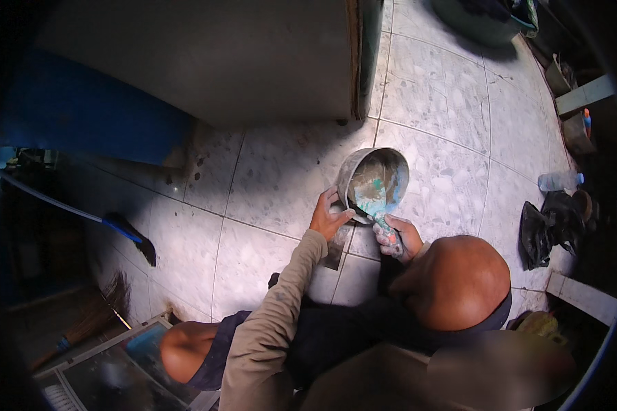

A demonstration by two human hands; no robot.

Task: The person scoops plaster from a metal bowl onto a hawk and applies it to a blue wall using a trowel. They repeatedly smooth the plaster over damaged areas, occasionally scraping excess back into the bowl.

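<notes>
A round metal pot [397,168] with grey, mud-like material inside stands on the tiled floor in front of me, tilted slightly or seen at an angle, I cannot tell which. My left hand [332,214] grips its left rim with the thumb and fingers. My right hand [403,236] is closed on the handle of a turquoise, paint-smeared scraper [371,200], whose blade lies inside the pot. The grey sleeve of my left arm runs up from the lower edge.
A white cabinet [240,61] stands ahead. On the left are a blue-headed broom [125,229] and a straw broom [103,315]. At right lie a plastic bottle [557,181] and black bags [541,233]. A dark tub [476,24] is at back right. My bent knees flank my arms.
</notes>
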